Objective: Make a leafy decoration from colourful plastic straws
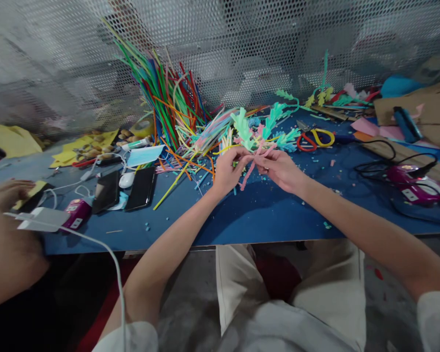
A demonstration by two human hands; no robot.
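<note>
Both hands meet over the blue table, pinching a pink pipe cleaner [248, 177] between them. My left hand [230, 168] has thumb and fingers closed on it from the left. My right hand [281, 170] grips it from the other side, fingertips almost touching those of the left. One pink end hangs down below the fingers. Just behind the hands lie mint-green leaf shapes [242, 128] of pipe cleaner, with more pink and blue pieces partly hidden by my fingers. To the right of them rest scissors [316, 139] with red and yellow handles.
A large bundle of coloured pipe cleaners [161, 98] leans against the perforated metal screen [242, 54]. Left are phones [141, 188], a blue face mask [144, 155] and a white charger [46, 219] with a cable. Another person's hand [12, 190] is at far left. A purple power block [412, 183] sits right.
</note>
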